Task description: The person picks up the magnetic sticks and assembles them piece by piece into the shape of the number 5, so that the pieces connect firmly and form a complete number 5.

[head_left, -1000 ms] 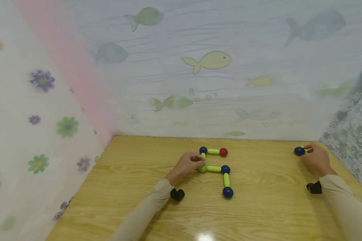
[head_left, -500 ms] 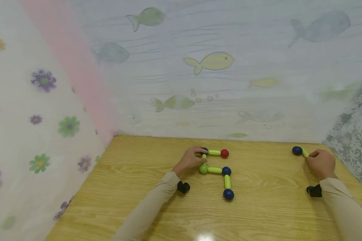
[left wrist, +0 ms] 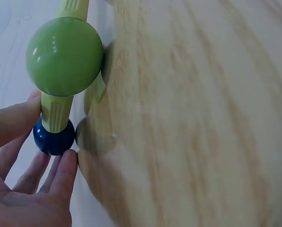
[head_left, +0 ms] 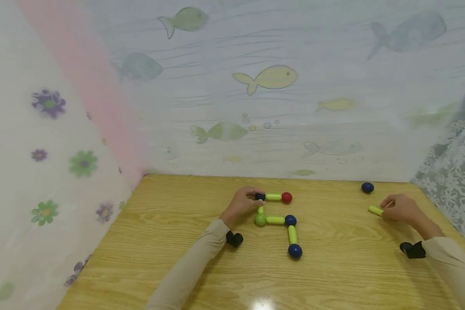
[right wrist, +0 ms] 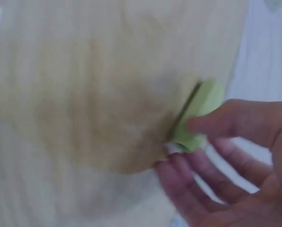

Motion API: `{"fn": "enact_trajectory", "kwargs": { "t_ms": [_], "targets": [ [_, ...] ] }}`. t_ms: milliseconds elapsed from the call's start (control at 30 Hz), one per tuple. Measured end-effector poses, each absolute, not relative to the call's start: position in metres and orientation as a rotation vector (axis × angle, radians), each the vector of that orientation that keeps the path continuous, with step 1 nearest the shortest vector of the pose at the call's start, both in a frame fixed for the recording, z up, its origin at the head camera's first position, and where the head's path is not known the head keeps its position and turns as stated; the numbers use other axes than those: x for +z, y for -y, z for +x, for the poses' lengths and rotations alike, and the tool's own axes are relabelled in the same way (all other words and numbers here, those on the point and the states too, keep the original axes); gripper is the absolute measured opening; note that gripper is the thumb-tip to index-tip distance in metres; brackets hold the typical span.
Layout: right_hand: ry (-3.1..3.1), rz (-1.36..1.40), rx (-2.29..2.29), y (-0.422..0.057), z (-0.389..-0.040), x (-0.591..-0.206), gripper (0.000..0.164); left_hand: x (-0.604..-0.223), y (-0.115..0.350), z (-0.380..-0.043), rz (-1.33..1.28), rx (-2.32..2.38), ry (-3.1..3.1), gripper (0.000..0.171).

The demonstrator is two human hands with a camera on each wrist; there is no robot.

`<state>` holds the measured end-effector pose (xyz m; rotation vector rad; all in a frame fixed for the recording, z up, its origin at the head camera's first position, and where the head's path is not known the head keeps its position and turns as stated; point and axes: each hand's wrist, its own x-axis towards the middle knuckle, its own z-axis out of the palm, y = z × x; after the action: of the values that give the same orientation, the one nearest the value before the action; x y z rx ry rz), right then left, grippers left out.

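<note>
My left hand (head_left: 243, 204) grips the blue ball (left wrist: 54, 137) at the far left corner of a ball-and-rod magnetic construction, thumb on one side and fingers on the other. From that ball a yellow-green rod (head_left: 273, 197) runs to a red ball (head_left: 286, 197), and another leads down to a green ball (head_left: 260, 219). A further rod joins the green ball to a blue ball (head_left: 290, 221), then one more to the nearest blue ball (head_left: 295, 251). At the right, my right hand (head_left: 403, 211) pinches a loose yellow-green magnetic rod (right wrist: 200, 113) between thumb and fingers.
A loose blue ball (head_left: 367, 187) lies near the back edge of the wooden table (head_left: 333, 275), beyond the right hand. A wall with painted fish (head_left: 277, 77) rises behind the table, and a flowered wall (head_left: 83, 163) borders its left side.
The right hand's rod has come apart from the loose blue ball, which now lies farther left and back. My left hand has moved from the green ball up to the corner blue ball.
</note>
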<state>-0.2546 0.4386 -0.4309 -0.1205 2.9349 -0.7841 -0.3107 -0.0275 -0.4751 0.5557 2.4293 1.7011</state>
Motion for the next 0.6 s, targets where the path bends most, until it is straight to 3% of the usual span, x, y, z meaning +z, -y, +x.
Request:
{"fn": "enact_trajectory", "kwargs": {
  "t_ms": [233,600],
  "targets": [
    [-3.102,-0.360,-0.835,-0.409,-0.242,-0.447,0.017,-0.474,0.028,-0.310,0.554,1.725,-2.378,0.034],
    [-3.013,-0.585,-1.009,-0.340,-0.221,-0.432,0.013,-0.473,0.030,-0.308,0.612,1.758,-2.311,0.036]
  ]
}}
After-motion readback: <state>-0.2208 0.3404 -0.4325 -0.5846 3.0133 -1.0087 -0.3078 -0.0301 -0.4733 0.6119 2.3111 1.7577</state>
